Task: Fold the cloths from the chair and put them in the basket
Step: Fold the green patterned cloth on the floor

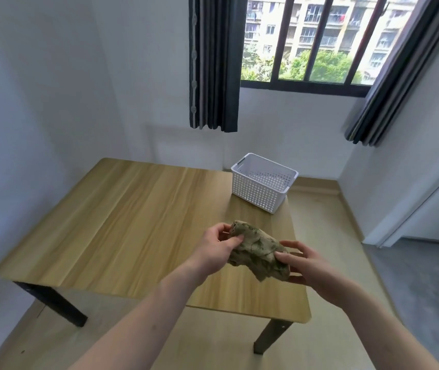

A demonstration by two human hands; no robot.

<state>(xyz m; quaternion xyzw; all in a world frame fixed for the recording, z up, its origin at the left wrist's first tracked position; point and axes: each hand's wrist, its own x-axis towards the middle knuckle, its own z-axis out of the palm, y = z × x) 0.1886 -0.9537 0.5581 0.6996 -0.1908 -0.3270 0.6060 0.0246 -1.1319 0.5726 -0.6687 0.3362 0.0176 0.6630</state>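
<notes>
White walls, barred window (306,41) (dark curtains (214,62) either side), wooden table (133,222), beige floor (327,236).

Counted: one cloth (259,253), held by two hands, left hand (219,245) and right hand (302,264); one basket (262,184) far right; one table (133,222); two curtains (214,62).

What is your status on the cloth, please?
Both hands, left and right, hold cloth above table. Basket beyond, nothing between.
</notes>
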